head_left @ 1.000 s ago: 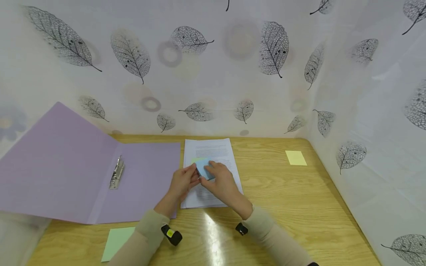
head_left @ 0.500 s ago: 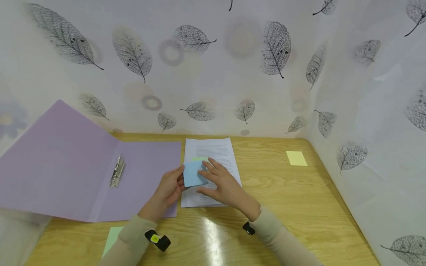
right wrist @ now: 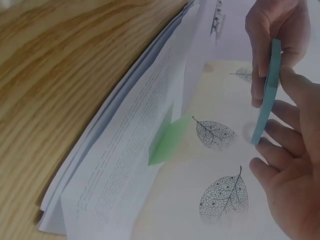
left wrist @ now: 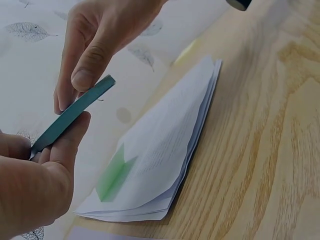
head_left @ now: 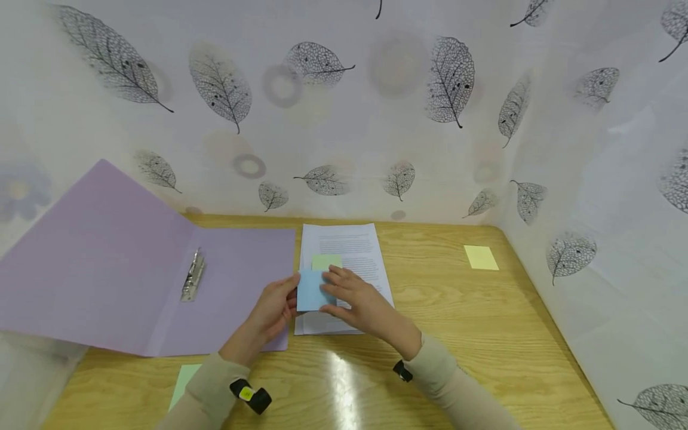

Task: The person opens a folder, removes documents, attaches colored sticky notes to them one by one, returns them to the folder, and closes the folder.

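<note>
Over the last second the blue pad (head_left: 312, 291) had come lower, baring the green note (head_left: 326, 261) on the printed papers (head_left: 361, 254); work now seemed centred on the pad. It was held above the papers, its edge pinched by the left hand (head_left: 271, 312). The right hand (head_left: 369, 301), fingers spread, touched its face; whether a sheet was lifting could not be told.
</note>
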